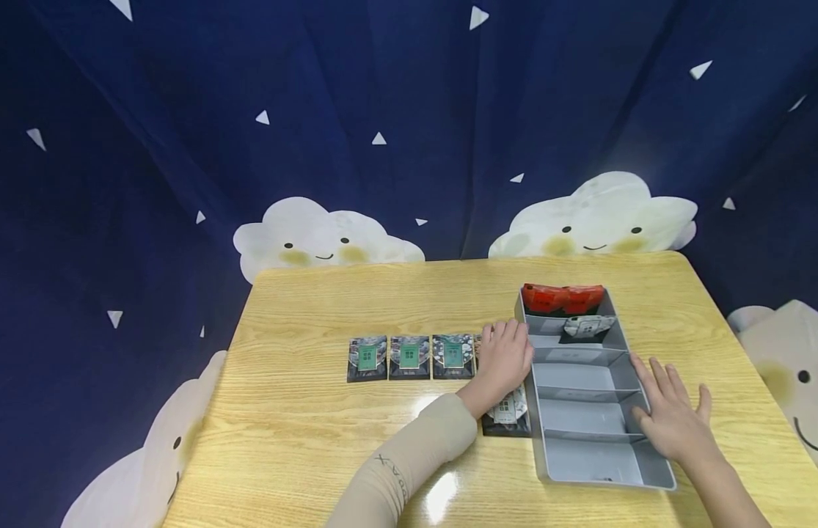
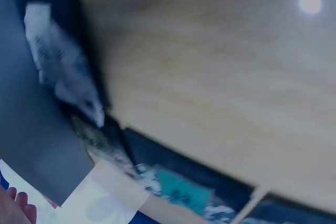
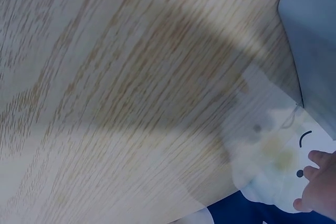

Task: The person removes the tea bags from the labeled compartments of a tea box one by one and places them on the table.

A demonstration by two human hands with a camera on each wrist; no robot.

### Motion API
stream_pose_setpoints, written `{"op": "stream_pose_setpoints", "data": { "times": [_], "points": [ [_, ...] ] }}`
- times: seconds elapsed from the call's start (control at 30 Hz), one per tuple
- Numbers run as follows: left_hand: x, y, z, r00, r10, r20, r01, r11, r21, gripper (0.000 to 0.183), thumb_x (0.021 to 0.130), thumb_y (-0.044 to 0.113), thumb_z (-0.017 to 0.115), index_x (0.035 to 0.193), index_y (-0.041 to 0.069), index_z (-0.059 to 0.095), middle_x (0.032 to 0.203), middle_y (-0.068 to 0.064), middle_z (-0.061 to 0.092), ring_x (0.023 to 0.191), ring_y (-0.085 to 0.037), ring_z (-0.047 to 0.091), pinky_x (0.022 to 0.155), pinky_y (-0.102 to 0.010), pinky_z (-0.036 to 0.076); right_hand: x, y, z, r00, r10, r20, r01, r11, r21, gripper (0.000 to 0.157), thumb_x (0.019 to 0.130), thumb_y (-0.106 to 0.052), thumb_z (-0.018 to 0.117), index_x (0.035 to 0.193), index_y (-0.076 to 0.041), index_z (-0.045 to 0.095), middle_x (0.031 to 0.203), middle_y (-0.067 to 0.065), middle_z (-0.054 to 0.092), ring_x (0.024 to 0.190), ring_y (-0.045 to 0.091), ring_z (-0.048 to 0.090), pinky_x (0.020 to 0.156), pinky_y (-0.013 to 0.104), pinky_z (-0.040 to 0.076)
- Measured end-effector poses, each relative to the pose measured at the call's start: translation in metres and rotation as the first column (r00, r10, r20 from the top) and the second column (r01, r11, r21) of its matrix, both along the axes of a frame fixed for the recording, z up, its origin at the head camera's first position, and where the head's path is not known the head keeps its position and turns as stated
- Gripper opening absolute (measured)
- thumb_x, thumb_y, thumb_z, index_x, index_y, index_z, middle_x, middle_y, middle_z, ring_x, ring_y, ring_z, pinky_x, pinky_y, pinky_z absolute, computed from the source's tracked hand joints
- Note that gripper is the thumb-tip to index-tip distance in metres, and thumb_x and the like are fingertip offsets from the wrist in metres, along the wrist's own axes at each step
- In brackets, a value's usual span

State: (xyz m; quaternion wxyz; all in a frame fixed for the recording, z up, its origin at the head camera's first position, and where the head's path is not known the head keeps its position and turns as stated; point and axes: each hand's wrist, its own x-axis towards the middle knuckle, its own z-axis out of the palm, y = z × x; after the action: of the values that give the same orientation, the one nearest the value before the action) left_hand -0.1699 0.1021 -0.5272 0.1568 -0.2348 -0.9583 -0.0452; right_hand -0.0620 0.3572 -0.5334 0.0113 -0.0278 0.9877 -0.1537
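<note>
A grey divided box (image 1: 607, 462) sits on the right half of the table. My left hand (image 1: 504, 359) is at its left wall, fingertips right at the rim, with nothing seen between the fingers. Partly under that hand and forearm lie a brownish packet (image 2: 94, 137) and a dark packet with a white label (image 1: 505, 414). My right hand (image 1: 676, 418) has its fingers spread along the box's right wall. Red packets (image 1: 562, 299) stand in the farthest compartment. A black-and-white packet (image 1: 588, 328) leans in the compartment nearer me.
Left of my left hand, three dark packets with green labels (image 1: 409, 357) lie in a row on the wooden table (image 1: 303, 440). A navy curtain (image 1: 409, 95) with white clouds and triangles hangs behind the table and at its sides.
</note>
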Motion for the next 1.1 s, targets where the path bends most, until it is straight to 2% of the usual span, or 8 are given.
{"op": "stream_pose_setpoints", "data": {
  "times": [0.17, 0.3, 0.4, 0.57, 0.83, 1.1],
  "points": [
    [-0.011, 0.017, 0.013, 0.998, -0.067, 0.022, 0.068, 0.997, -0.038, 0.023, 0.096, 0.031, 0.036, 0.115, 0.024, 0.047, 0.107, 0.008, 0.046, 0.095, -0.01, 0.04, 0.086, -0.028, 0.03, -0.001, -0.001, 0.001, 1.0, 0.003, 0.0, -0.003, 1.0, 0.008, 0.087, 0.083, -0.015, 0.053, 0.147, -0.023, -0.005, 0.149, 0.022, 0.005, 0.136, 0.039, -0.006, 0.094, 0.059, -0.024],
    [-0.017, 0.031, 0.018, 0.99, -0.124, 0.074, 0.131, 0.987, -0.095, 0.032, 0.097, 0.033, 0.034, 0.128, 0.025, 0.042, 0.118, 0.009, 0.044, 0.102, -0.009, 0.039, 0.087, -0.027, 0.029, -0.002, -0.001, 0.002, 1.0, 0.006, -0.007, -0.006, 1.0, 0.017, 0.087, 0.083, -0.016, 0.053, 0.147, -0.023, -0.004, 0.15, 0.022, 0.004, 0.136, 0.04, -0.005, 0.095, 0.059, -0.024],
    [-0.021, 0.041, 0.02, 0.983, -0.143, 0.114, 0.156, 0.982, -0.11, 0.037, 0.097, 0.035, 0.035, 0.133, 0.026, 0.04, 0.125, 0.01, 0.042, 0.109, -0.008, 0.038, 0.09, -0.027, 0.029, -0.003, -0.001, 0.002, 1.0, 0.005, -0.006, -0.005, 1.0, 0.022, 0.087, 0.083, -0.016, 0.053, 0.147, -0.023, -0.004, 0.15, 0.022, 0.003, 0.136, 0.04, -0.005, 0.095, 0.059, -0.024],
    [-0.027, 0.056, 0.022, 0.97, -0.137, 0.201, 0.159, 0.982, -0.097, 0.038, 0.097, 0.037, 0.037, 0.134, 0.027, 0.038, 0.128, 0.012, 0.041, 0.113, -0.007, 0.036, 0.093, -0.027, 0.028, -0.003, -0.001, 0.003, 1.0, 0.003, -0.003, -0.003, 1.0, 0.018, 0.087, 0.083, -0.017, 0.054, 0.147, -0.024, -0.005, 0.15, 0.021, 0.004, 0.136, 0.039, -0.007, 0.095, 0.059, -0.024],
    [-0.031, 0.074, 0.029, 0.934, -0.118, 0.338, 0.158, 0.983, -0.094, 0.037, 0.096, 0.039, 0.039, 0.132, 0.031, 0.036, 0.128, 0.016, 0.038, 0.116, -0.005, 0.033, 0.096, -0.026, 0.026, -0.002, -0.001, 0.002, 1.0, -0.01, 0.003, 0.01, 1.0, 0.023, 0.087, 0.083, -0.017, 0.053, 0.147, -0.025, -0.006, 0.149, 0.022, 0.006, 0.136, 0.039, -0.009, 0.095, 0.061, -0.022],
    [-0.029, 0.088, 0.033, 0.93, -0.099, 0.354, 0.167, 0.972, -0.168, 0.036, 0.094, 0.041, 0.043, 0.129, 0.035, 0.037, 0.126, 0.018, 0.036, 0.115, -0.005, 0.031, 0.098, -0.027, 0.023, -0.001, 0.0, 0.0, 1.0, -0.015, -0.002, 0.015, 1.0, 0.016, 0.087, 0.083, -0.017, 0.053, 0.147, -0.025, -0.006, 0.15, 0.022, 0.004, 0.136, 0.038, -0.01, 0.094, 0.061, -0.022]
  ]
}}
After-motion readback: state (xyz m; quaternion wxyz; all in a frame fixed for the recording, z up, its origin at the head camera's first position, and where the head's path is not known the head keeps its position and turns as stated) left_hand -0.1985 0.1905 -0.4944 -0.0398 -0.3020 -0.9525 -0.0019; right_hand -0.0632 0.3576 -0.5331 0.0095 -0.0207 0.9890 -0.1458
